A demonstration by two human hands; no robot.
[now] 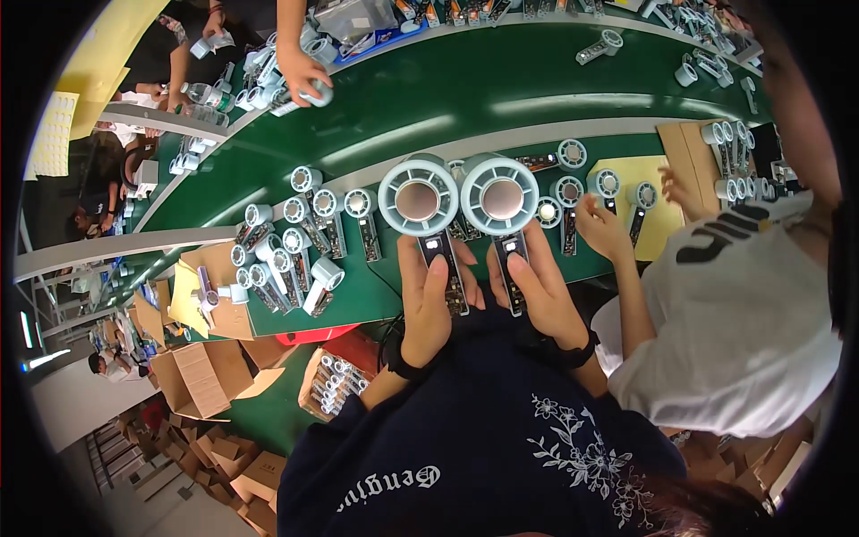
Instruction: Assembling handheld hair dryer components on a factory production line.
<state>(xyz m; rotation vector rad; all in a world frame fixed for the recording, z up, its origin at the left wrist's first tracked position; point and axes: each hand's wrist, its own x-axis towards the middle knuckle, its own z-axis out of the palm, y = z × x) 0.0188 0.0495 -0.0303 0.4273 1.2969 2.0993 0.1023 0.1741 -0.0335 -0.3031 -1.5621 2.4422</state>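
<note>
Left fan (419, 208) is gripped by the left hand (428, 304), right fan (501, 206) by the right hand (544, 300); ring heads (387, 200) sit beyond the fingertips (438, 265). Judged light, stiff; exposed boards (433, 247) likely fragile, best pinched by edges.

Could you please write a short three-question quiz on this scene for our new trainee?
1. True or false: the left hand and the right hand each hold a round-headed unit.

2. Multiple choice: what colour is the bench top?
A. Red
B. Green
C. White

3. Fill in: below the bench's near edge, a small open carton packed with similar units sits to the person's ____.

Key:
1. True
2. B
3. left
</note>
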